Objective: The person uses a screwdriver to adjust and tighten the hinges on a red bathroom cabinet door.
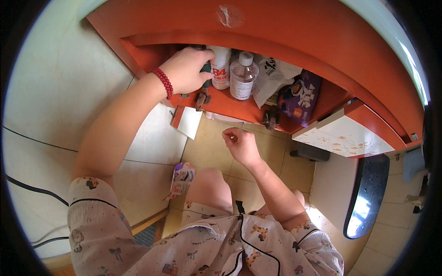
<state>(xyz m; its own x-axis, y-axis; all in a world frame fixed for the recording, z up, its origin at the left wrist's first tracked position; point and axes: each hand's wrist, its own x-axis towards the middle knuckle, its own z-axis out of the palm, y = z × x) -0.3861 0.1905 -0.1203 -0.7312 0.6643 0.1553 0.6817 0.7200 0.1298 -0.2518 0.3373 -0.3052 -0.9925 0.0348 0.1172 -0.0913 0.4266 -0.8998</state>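
Left hand [186,70] inside orange cabinet [322,41], fingers wrapped round dark green object [206,69] (mostly hidden by hand), just beside white bottle [221,66]. Clear plastic bottle [243,76] next along, then white bag [271,76], purple packet [301,96]. Right hand [241,145] hovers below shelf, fingers loosely curled, holding nothing.

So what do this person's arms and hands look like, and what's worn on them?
Both forearms are bare. The left hand has a bracelet of round red beads on its wrist; the right hand wears nothing. Short pale sleeves with dark piping and small cartoon prints cover the upper arms.
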